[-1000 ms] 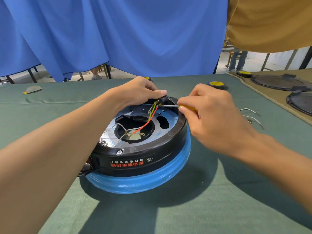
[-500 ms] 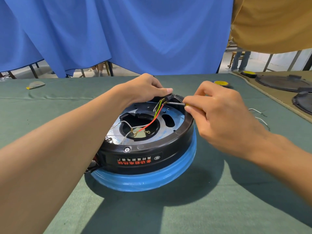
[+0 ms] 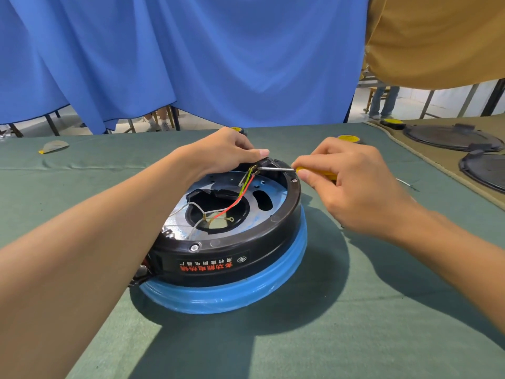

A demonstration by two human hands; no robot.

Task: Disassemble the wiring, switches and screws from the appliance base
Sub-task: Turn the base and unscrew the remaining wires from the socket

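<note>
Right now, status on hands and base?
Left hand steadying base rim. Right hand gripping screwdriver, tip at wires. Nothing in the way.

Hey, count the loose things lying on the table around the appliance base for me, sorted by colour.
Yellow-topped round caps: 3
Dark round lids: 2
Grey scrap with a yellow edge: 1
Bare wire piece: 1
Total: 7
</note>
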